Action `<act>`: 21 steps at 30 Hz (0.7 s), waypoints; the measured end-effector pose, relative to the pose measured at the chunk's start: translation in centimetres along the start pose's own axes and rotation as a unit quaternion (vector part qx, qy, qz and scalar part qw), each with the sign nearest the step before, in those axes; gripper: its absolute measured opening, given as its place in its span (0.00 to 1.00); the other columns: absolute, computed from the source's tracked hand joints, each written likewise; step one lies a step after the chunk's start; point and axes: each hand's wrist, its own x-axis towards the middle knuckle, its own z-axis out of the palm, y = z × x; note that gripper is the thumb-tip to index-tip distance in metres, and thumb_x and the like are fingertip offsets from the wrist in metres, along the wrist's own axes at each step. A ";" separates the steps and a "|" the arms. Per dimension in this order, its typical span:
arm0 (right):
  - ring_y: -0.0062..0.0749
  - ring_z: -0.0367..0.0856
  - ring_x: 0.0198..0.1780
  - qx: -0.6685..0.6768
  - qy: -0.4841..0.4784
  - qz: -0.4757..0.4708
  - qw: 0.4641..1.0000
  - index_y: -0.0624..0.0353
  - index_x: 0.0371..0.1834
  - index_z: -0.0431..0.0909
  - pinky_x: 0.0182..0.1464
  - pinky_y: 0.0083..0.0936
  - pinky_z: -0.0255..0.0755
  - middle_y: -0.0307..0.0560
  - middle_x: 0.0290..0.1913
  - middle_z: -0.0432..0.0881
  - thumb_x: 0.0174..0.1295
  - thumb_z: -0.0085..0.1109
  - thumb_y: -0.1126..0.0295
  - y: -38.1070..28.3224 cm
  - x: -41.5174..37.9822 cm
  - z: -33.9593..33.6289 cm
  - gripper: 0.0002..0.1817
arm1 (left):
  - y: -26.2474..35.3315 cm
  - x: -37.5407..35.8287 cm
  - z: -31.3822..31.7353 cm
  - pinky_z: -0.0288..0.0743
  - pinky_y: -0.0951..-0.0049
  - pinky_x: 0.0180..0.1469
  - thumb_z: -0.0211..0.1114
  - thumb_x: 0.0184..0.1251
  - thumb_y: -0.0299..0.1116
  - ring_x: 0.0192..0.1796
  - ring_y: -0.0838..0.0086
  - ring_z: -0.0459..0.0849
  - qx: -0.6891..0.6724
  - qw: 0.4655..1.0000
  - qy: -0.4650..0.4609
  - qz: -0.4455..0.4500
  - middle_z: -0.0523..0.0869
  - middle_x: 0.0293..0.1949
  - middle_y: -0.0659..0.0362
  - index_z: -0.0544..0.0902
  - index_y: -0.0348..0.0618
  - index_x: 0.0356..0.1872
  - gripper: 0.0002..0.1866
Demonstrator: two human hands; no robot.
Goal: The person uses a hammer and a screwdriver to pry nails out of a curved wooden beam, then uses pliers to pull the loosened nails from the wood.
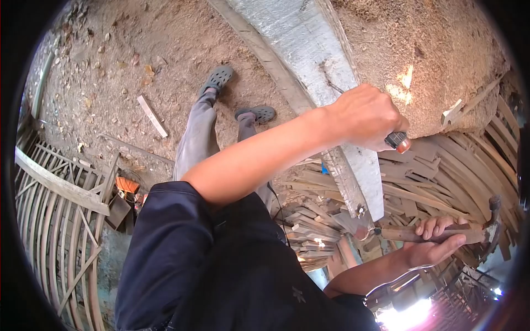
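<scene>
My left hand (367, 116) is closed in a fist round a tool handle (398, 142) with a black and orange end. A thin metal shaft (333, 86) shows on the other side of the fist, over a long grey-white board (301, 41). Whether its tip touches the board is unclear. At the lower right, my right hand (436, 240) is palm up, its fingers and thumb round the wooden handle of a hammer (475, 236). The hammer's metal head (492, 218) lies beyond the fingers, apart from the other tool.
Curved wooden strips (447, 165) are piled at the right. Below the board are stacked wood pieces (314, 229). A slatted wooden frame (61, 220) stands at the left, near an orange object (127, 185). My feet in grey clogs (219, 77) are on the dirt ground (127, 71).
</scene>
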 end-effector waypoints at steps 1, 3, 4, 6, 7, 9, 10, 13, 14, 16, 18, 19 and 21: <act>0.16 0.60 0.17 0.000 -0.004 -0.001 1.000 0.60 0.59 0.66 0.16 0.12 0.58 0.38 0.24 0.65 0.79 0.42 0.46 0.0 0.1 0.0 0.26 | -0.1 0.0 0.2 0.76 0.60 0.23 0.73 0.53 0.34 0.20 0.63 0.83 -0.008 1.000 0.005 -0.010 0.82 0.16 0.58 0.84 0.48 0.25 0.06; 0.16 0.60 0.17 -0.007 -0.003 -0.001 1.000 0.60 0.59 0.66 0.16 0.12 0.58 0.38 0.24 0.65 0.79 0.42 0.46 0.0 -0.1 0.2 0.26 | -0.3 0.0 0.4 0.76 0.60 0.23 0.73 0.53 0.35 0.21 0.63 0.83 -0.011 1.000 0.009 -0.008 0.82 0.16 0.58 0.84 0.48 0.25 0.06; 0.16 0.60 0.17 -0.013 -0.002 0.000 1.000 0.61 0.59 0.66 0.16 0.12 0.58 0.39 0.24 0.65 0.79 0.42 0.46 0.0 -0.2 0.3 0.26 | -0.4 0.0 0.4 0.76 0.61 0.23 0.74 0.53 0.35 0.21 0.63 0.84 -0.012 1.000 0.012 -0.005 0.82 0.16 0.58 0.84 0.49 0.25 0.07; 0.17 0.60 0.17 -0.017 -0.007 0.004 1.000 0.61 0.59 0.66 0.16 0.13 0.58 0.39 0.24 0.65 0.79 0.41 0.46 0.2 -0.2 0.3 0.27 | -0.3 0.0 0.4 0.76 0.60 0.23 0.74 0.52 0.36 0.22 0.62 0.84 0.003 1.000 -0.013 -0.006 0.82 0.16 0.57 0.84 0.48 0.25 0.07; 0.17 0.60 0.16 -0.020 -0.011 0.008 1.000 0.61 0.59 0.65 0.16 0.13 0.59 0.39 0.24 0.65 0.79 0.40 0.46 0.3 -0.3 0.4 0.27 | -0.2 0.1 0.3 0.77 0.60 0.24 0.74 0.52 0.37 0.22 0.61 0.85 0.018 0.999 -0.038 -0.007 0.83 0.17 0.57 0.84 0.48 0.25 0.08; 0.17 0.60 0.16 -0.022 -0.012 0.014 1.000 0.62 0.59 0.65 0.16 0.13 0.59 0.40 0.24 0.65 0.80 0.40 0.46 0.4 -0.4 0.5 0.27 | -0.1 -0.1 0.4 0.77 0.59 0.24 0.74 0.53 0.39 0.23 0.60 0.85 0.027 0.999 -0.042 0.009 0.83 0.17 0.56 0.84 0.48 0.26 0.09; 0.17 0.60 0.17 -0.023 -0.013 0.020 0.999 0.62 0.59 0.65 0.16 0.14 0.59 0.40 0.24 0.65 0.80 0.39 0.46 0.4 -0.5 0.6 0.27 | -0.1 -0.1 0.4 0.77 0.59 0.24 0.74 0.54 0.40 0.23 0.59 0.85 0.035 0.998 -0.045 0.025 0.83 0.17 0.56 0.84 0.47 0.26 0.10; 0.18 0.60 0.17 -0.019 -0.018 0.022 0.999 0.63 0.59 0.65 0.16 0.14 0.59 0.40 0.24 0.66 0.80 0.39 0.47 0.7 -0.6 0.6 0.26 | -0.2 -0.1 0.5 0.77 0.58 0.25 0.73 0.55 0.42 0.23 0.57 0.84 0.032 0.997 -0.072 0.020 0.82 0.17 0.55 0.83 0.47 0.26 0.12; 0.18 0.60 0.17 -0.019 -0.018 0.023 0.999 0.63 0.59 0.65 0.16 0.14 0.59 0.40 0.24 0.66 0.80 0.39 0.47 0.7 -0.6 0.6 0.26 | -0.2 -0.1 0.6 0.77 0.58 0.25 0.73 0.55 0.42 0.23 0.57 0.84 0.031 0.997 -0.073 0.020 0.82 0.17 0.55 0.83 0.47 0.26 0.12; 0.18 0.59 0.17 -0.022 -0.015 0.026 0.999 0.63 0.59 0.65 0.16 0.14 0.59 0.40 0.24 0.65 0.80 0.38 0.47 0.9 -0.7 0.7 0.26 | -0.2 -0.1 0.5 0.77 0.58 0.24 0.72 0.57 0.45 0.22 0.56 0.84 0.020 0.999 -0.032 0.024 0.82 0.16 0.55 0.83 0.47 0.26 0.13; 0.18 0.60 0.18 -0.008 -0.024 0.031 0.999 0.62 0.60 0.66 0.17 0.15 0.59 0.40 0.25 0.66 0.80 0.41 0.48 1.2 -0.7 0.2 0.25 | -0.1 0.0 0.3 0.76 0.58 0.23 0.71 0.59 0.46 0.21 0.56 0.83 0.017 0.999 -0.024 0.020 0.81 0.15 0.55 0.83 0.47 0.25 0.14; 0.18 0.60 0.19 0.005 -0.033 0.036 0.999 0.61 0.60 0.67 0.18 0.15 0.59 0.40 0.27 0.67 0.79 0.44 0.49 1.2 -0.7 0.1 0.24 | -0.1 0.0 0.2 0.75 0.58 0.22 0.70 0.60 0.47 0.20 0.56 0.83 0.014 1.000 -0.016 0.015 0.81 0.15 0.54 0.84 0.47 0.25 0.15; 0.18 0.60 0.18 -0.008 -0.020 0.034 0.999 0.62 0.60 0.66 0.17 0.15 0.58 0.40 0.26 0.66 0.80 0.41 0.48 1.1 -0.7 0.5 0.25 | -0.3 0.1 0.2 0.73 0.58 0.21 0.70 0.61 0.48 0.19 0.57 0.82 0.003 1.000 0.010 0.019 0.80 0.14 0.54 0.83 0.47 0.23 0.16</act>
